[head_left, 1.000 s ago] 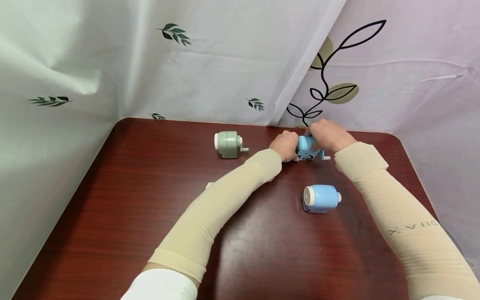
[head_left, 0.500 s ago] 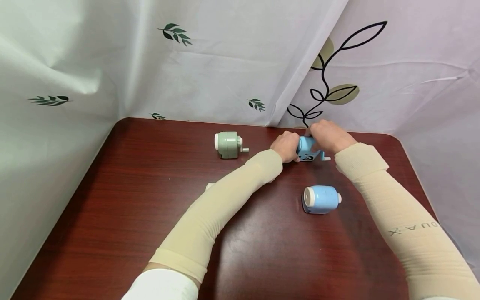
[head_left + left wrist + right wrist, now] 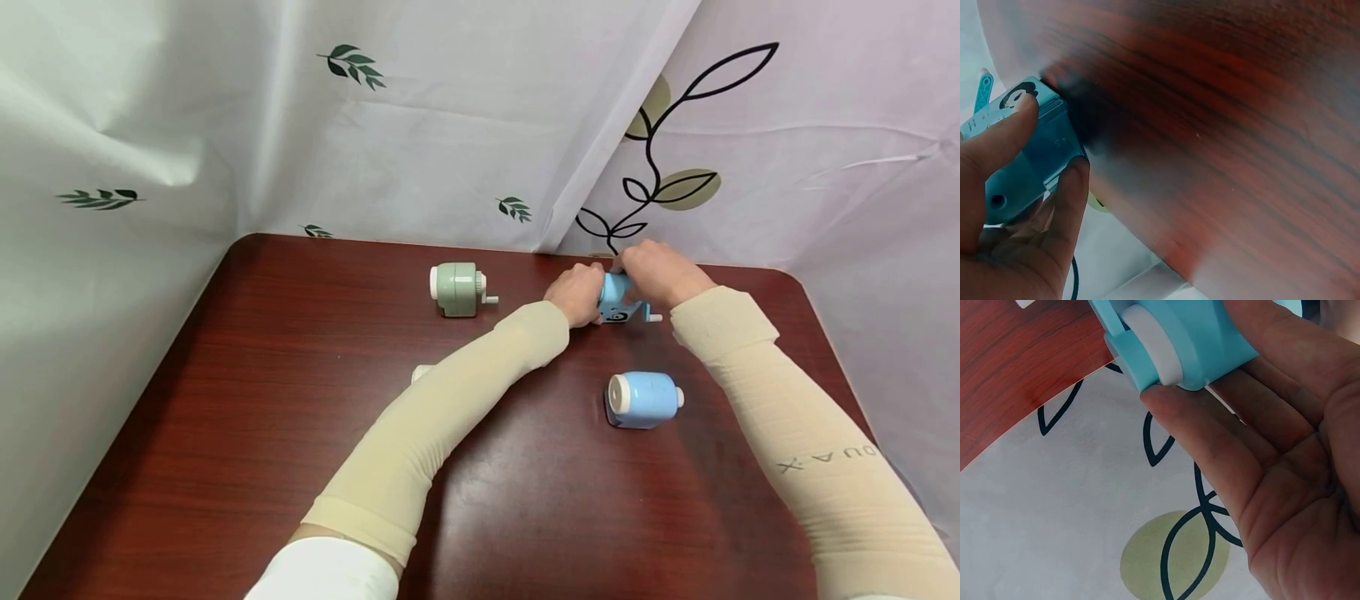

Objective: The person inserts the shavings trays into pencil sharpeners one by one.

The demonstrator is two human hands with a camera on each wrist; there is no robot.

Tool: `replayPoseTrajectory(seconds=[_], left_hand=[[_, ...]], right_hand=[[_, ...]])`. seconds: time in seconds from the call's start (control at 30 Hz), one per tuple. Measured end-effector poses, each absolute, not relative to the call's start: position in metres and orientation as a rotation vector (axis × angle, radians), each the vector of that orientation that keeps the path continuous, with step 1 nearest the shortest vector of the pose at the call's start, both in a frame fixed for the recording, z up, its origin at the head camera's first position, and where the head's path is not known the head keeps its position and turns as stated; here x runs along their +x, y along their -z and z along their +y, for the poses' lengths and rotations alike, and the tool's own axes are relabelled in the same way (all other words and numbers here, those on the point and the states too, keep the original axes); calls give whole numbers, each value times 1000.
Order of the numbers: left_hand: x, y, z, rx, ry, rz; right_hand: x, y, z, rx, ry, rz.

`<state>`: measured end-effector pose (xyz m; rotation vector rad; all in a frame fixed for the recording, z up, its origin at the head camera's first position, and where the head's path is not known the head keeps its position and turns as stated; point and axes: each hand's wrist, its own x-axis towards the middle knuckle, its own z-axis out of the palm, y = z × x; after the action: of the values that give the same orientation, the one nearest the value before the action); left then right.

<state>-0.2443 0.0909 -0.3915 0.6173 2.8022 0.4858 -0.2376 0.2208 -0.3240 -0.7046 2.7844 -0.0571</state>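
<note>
A light blue crank pencil sharpener (image 3: 615, 290) with a panda picture stands near the table's back edge, right of centre. My left hand (image 3: 576, 294) grips its left end; in the left wrist view the thumb lies on the printed face of the sharpener (image 3: 1054, 147) and fingers lie along the opposite side. From above and behind, my right hand (image 3: 657, 272) holds the crank end. The right wrist view has the thumb and fingers around the sharpener's body (image 3: 1210, 340), near a white ring. Its crank handle (image 3: 653, 316) sticks out to the right, apart from the fingers.
A green crank sharpener (image 3: 457, 290) stands left of my hands. Nearer the front is a blue sharpener (image 3: 649, 397) with white ends. My left sleeve mostly hides a small white thing (image 3: 421, 372). A white patterned curtain (image 3: 420, 158) hangs behind the dark red table (image 3: 247, 400).
My left hand has shifted very slightly right against the light blue pencil sharpener. The right hand stays nearly still, and the other sharpeners have not moved.
</note>
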Motion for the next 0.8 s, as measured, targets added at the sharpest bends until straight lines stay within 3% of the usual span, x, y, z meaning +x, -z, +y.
replayPoseTrajectory(seconds=[0.8], left_hand=[[-242,391,94,567,-463,2789]], right_hand=[[-238,323,221,-709,47,2787]])
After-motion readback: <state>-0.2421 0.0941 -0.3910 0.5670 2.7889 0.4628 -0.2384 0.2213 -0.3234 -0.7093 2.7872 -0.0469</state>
